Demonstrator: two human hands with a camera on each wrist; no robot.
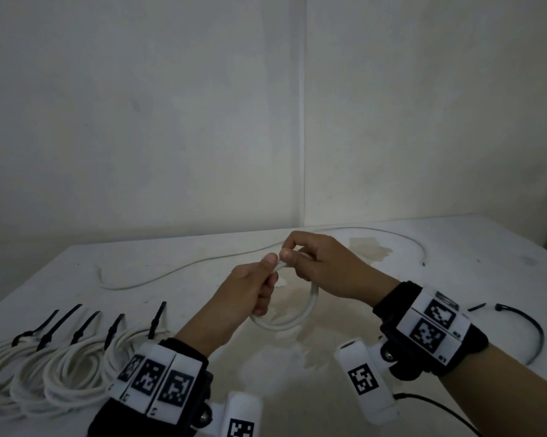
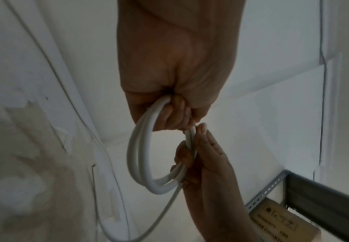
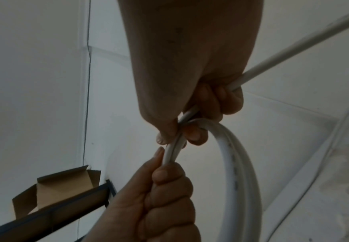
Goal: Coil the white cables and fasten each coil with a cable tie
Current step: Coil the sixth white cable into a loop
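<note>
A white cable [image 1: 183,269] trails across the table and ends in a small coil [image 1: 298,314] of about two loops, held up above the table's middle. My left hand [image 1: 267,272] grips the top of the coil [image 2: 140,155] in a fist, thumb on top. My right hand [image 1: 292,252] pinches the cable right beside it, fingers curled round the strand. In the right wrist view the loose run [image 3: 293,49] leaves my right hand [image 3: 190,127] toward the upper right, and the loops [image 3: 237,163] hang beside my left hand [image 3: 165,180]. A black cable tie [image 1: 524,323] lies at the right.
Several finished white coils [image 1: 45,367] with black ties lie in a row at the front left of the white table [image 1: 455,247]. Walls close off the back. A cardboard box [image 3: 61,185] and a dark metal shelf frame [image 2: 324,193] stand beyond the table.
</note>
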